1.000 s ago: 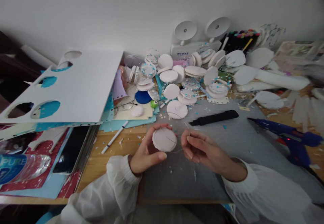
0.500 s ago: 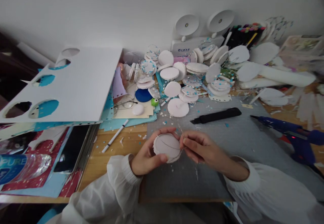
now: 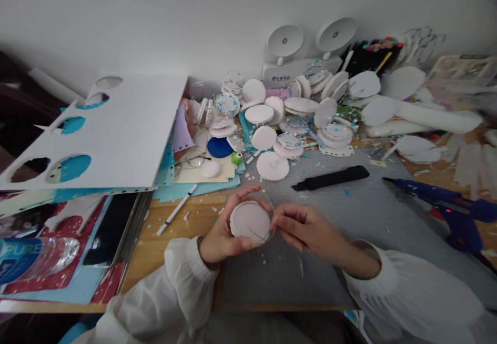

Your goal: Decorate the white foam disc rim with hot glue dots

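A white foam disc (image 3: 248, 220) with a rough edge rests in my left hand (image 3: 223, 235), thumb along its near rim and fingers behind it. My right hand (image 3: 301, 225) is at the disc's right edge, thumb and forefinger pinched on a thin strand (image 3: 272, 206), a wire or thread. Part of that strand lies across the disc's face, and a loose end stands up above my fingers. Just beyond both hands, another white foam disc (image 3: 273, 166) lies on the grey mat (image 3: 310, 282).
A black utility knife (image 3: 334, 178) lies on the mat, with a blue glue gun (image 3: 446, 199) to its right. Piled foam discs (image 3: 260, 113) fill the back. At left are a white marker (image 3: 177, 210), a cut-out foam board (image 3: 132, 126) and a water bottle (image 3: 34, 256).
The disc has tilted and shifted slightly left and up in my left hand. My right hand has moved a little left, and the strand lies differently across the disc.
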Tool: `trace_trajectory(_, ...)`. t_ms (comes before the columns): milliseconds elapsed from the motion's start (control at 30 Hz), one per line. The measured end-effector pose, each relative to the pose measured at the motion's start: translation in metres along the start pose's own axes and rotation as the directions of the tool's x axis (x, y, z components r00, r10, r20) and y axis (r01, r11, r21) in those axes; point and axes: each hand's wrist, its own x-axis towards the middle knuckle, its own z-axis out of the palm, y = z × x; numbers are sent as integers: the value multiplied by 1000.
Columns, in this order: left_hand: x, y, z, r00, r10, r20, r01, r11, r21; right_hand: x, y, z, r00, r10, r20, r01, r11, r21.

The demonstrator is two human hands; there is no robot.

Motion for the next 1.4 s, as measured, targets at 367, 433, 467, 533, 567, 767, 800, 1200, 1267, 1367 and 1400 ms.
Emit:
trace_trajectory(367, 1, -4, -1, 959, 198, -201, -129, 941, 312, -2, -4, 4, 980, 99, -171, -78, 989, 127)
trace_trajectory(433, 0, -6, -2, 941, 263, -214, -149, 887, 437, -3, -4, 5, 983, 114, -145, -92, 984, 150)
trace_trajectory(467, -1, -6, -2, 935, 283, -216, -150, 864, 480, -3, -5, 6, 984, 119, -136, -98, 984, 150)
trace_trajectory(533, -2, -7, -2, 928, 308, -211, -152, 828, 540, -3, -5, 6, 984, 122, -130, -104, 985, 139)
trace_trajectory(567, -3, -7, -2, 927, 314, -204, -155, 817, 555, -3, -5, 6, 984, 116, -132, -98, 986, 136)
trace_trajectory(767, -4, -6, -1, 936, 315, -159, -175, 805, 567, 1, -3, 2, 973, 17, -228, -1, 998, 68)
trace_trajectory(800, -4, -6, -1, 936, 320, -150, -184, 804, 566, 2, -2, 2, 968, -6, -251, 13, 1000, 28)
trace_trajectory(1200, -3, -5, -1, 944, 316, -95, -218, 814, 539, -2, 2, 6, 924, -198, -329, 83, 939, -333)
trace_trajectory(1267, -4, -4, -1, 955, 288, -72, -209, 823, 528, -2, 1, 6, 912, -251, -323, 112, 913, -392)
trace_trajectory(1367, -5, -4, -1, 967, 254, -21, -211, 845, 491, -3, 0, 6, 900, -325, -292, 153, 861, -486)
trace_trajectory(1400, -5, -3, 0, 970, 242, -6, -210, 855, 475, -4, -1, 6, 894, -349, -279, 165, 839, -519)
